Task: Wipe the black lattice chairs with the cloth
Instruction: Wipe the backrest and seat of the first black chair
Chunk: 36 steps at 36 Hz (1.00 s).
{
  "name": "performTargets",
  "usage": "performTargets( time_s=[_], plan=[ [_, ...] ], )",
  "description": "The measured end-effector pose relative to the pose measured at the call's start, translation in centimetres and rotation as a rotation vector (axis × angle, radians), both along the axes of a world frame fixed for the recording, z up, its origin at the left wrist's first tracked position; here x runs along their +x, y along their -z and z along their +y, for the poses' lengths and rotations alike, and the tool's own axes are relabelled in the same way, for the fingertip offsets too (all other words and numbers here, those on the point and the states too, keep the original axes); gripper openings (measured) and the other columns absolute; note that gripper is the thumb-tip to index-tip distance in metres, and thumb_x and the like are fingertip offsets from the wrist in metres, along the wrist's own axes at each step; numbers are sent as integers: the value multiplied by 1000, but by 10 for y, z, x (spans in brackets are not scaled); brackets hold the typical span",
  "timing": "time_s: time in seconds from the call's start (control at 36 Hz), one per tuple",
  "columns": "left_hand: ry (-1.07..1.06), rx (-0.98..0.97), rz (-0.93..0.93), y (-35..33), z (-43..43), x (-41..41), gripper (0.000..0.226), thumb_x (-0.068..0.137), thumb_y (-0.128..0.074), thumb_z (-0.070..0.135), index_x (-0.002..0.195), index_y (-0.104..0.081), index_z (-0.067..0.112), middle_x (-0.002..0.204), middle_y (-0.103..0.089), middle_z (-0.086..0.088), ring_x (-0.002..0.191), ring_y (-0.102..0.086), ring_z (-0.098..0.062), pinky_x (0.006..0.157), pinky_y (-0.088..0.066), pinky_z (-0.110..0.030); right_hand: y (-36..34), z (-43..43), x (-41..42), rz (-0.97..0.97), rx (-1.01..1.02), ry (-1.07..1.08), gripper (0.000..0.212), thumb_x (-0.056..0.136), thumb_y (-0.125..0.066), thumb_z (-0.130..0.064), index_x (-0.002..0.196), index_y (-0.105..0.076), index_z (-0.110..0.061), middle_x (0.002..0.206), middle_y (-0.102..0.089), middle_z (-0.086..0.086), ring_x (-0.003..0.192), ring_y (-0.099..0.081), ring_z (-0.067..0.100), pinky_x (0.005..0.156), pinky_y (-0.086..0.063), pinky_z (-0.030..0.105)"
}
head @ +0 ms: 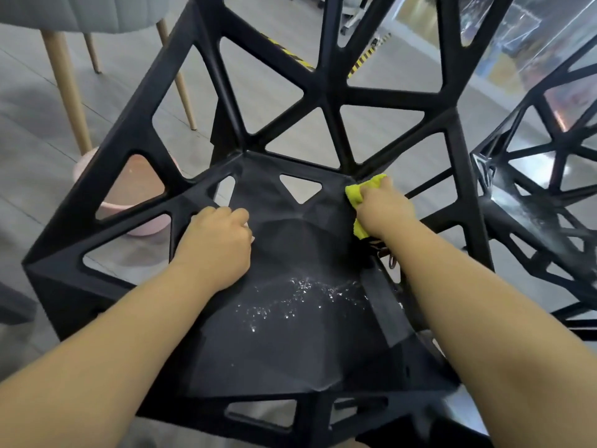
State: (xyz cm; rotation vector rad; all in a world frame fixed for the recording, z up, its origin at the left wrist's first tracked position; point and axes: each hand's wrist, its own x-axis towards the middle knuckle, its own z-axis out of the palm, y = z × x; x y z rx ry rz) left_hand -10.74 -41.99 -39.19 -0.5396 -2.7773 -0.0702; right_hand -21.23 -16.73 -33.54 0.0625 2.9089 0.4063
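Note:
A black lattice chair (326,92) fills the view, its seat facing me. Water droplets glisten on the front half of the seat (290,302). My right hand (384,208) grips a yellow cloth (358,190) and presses it into the seat's back right corner, where the seat meets the backrest. My left hand (216,244) rests on the left side of the seat with its fingers curled under, next to the left armrest; no object shows in it. A second black lattice chair (542,195) stands at the right.
A pink basin (142,202) sits on the grey floor behind the left armrest. A grey upholstered chair with wooden legs (64,79) stands at the upper left. Yellow-black floor tape (290,54) shows through the backrest.

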Motion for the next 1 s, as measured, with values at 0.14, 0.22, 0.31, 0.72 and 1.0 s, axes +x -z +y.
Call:
performTargets(
  time_s=[0.14, 0.22, 0.31, 0.72, 1.0],
  plan=[
    [-22, 2, -32, 1, -1, -1, 24, 66, -78, 11, 51, -60, 5, 57, -49, -8, 48, -49, -28, 46, -40, -32, -10, 32, 48, 27, -20, -8, 32, 92, -42, -16, 123, -48, -16, 131, -31, 14, 99, -53, 37, 71, -40, 38],
    [-27, -34, -62, 0, 1, 1, 21, 85, -61, 21, 71, -68, 7, 74, -57, -6, 66, -56, -28, 57, -37, -34, -13, 39, 74, 85, -69, 65, 31, 92, -45, -21, 123, -49, -19, 134, -28, 15, 94, -55, 38, 70, -40, 39],
    [-72, -53, -121, -3, -1, 1, 31, 96, -41, 27, 90, -66, 10, 92, -57, -4, 83, -57, -27, 67, -39, -35, -9, 25, 94, 129, -133, 207, 33, 91, -44, -18, 124, -50, -14, 129, -30, 15, 96, -55, 39, 74, -38, 37],
    [5, 100, -103, -9, -60, 61, 21, 82, -52, 14, 70, -69, 9, 80, -63, -4, 73, -59, -29, 56, -48, -40, -11, -28, 162, -89, -417, 151, 41, 96, -41, -33, 136, -45, -33, 132, -34, 6, 115, -49, 28, 90, -39, 35],
    [-69, 18, 12, -20, -66, 87, 10, 61, -57, 2, 59, -48, 6, 34, -35, -6, 35, -17, -15, 43, -19, -20, -11, -82, 162, 12, -342, 264, 31, 91, -43, -20, 120, -55, -20, 127, -39, 11, 120, -41, 30, 87, -46, 41]
  ],
)
